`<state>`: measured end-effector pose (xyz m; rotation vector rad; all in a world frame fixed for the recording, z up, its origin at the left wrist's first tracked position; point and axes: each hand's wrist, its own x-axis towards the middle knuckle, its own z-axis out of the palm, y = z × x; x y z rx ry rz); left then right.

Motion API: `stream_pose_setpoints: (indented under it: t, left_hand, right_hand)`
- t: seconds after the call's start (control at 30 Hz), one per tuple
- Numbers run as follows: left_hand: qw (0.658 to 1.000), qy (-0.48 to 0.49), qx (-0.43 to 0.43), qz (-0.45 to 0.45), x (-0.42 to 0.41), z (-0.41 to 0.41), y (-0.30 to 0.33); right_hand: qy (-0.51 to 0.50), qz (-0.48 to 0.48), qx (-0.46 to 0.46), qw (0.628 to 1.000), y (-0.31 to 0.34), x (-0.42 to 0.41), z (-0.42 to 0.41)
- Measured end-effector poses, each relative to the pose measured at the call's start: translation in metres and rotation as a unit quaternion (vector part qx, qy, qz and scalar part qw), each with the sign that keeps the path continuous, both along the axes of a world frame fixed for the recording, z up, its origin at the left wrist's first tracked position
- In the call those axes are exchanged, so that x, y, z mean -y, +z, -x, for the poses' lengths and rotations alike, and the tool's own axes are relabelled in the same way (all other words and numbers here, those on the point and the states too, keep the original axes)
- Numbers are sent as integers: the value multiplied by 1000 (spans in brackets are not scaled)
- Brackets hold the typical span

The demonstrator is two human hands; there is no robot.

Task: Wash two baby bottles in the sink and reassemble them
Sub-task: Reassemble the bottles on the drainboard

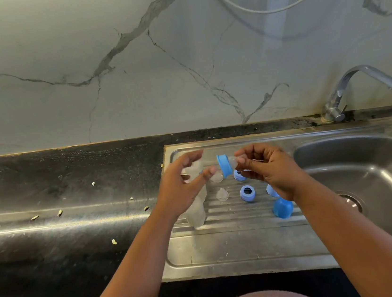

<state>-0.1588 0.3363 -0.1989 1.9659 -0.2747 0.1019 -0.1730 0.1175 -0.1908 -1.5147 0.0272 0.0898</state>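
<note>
Blue ring (225,168) with a clear teat (234,162) in it is pinched by the right hand (270,170) above the metal draining board (238,237). The left hand (182,187) is beside it, fingers loosely spread and holding nothing. Under the hands lie clear bottles (198,213), another teat (222,194), more blue rings (247,193) and a blue cap (282,208), left of the sink bowl (366,176)
</note>
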Motion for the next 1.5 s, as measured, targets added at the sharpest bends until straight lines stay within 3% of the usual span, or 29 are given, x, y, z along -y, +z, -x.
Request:
stream_pose_setpoints:
  t: [0.1,0.27,0.43,0.63,0.73,0.8,0.83,0.87,0.9,0.97,1.03,1.23,1.4,1.5]
  left_hand:
    - [985,98,76,-117,-24,0,-21]
    - [972,127,52,-192,-28,18,-50]
    - [949,91,66,-293,-21,24,-69]
    - [958,35,14,-285,-22,20,-79]
    - [973,63,6,-222,-25,21,-75]
    - [989,99,-26,-106,-25,22,-62]
    - [991,105,-79,-6,-25,23,-53]
    - [976,100,-152,121,-24,22,-44]
    - [939,87,-232,239,-23,22,-37]
    - [861,68,-333,379,-21,21,-31]
    - [828,63,-364,421,-18,22,-34]
    - [796,26,-388,464,-13,19,-36]
    - [802,-12,-383,458,-9,17,-33]
    - [810,-23,-364,459,-3,20,-33]
  right_hand:
    - [-39,-36,-84,995,-15,-8,-2]
    - [-97,-54,-181,977,-41,-26,1]
    - [-93,-73,-179,977,-50,-36,10]
    - [-85,-85,-146,982,-51,-38,18]
    - [-82,-107,-136,981,-47,-34,21]
    - [-66,-82,-113,988,-45,-29,23]
    - [-55,-41,-93,993,-44,-26,24]
    - [-48,0,-72,996,-42,-23,24]
    - [-43,32,-54,997,-41,-21,24]
    - [-32,65,-23,997,-36,-17,22]
    - [-20,77,3,997,-33,-14,19]
    - [-20,126,27,992,-21,-4,16]
    - [31,157,30,987,-12,6,19]
    - [29,240,19,970,-5,13,16]
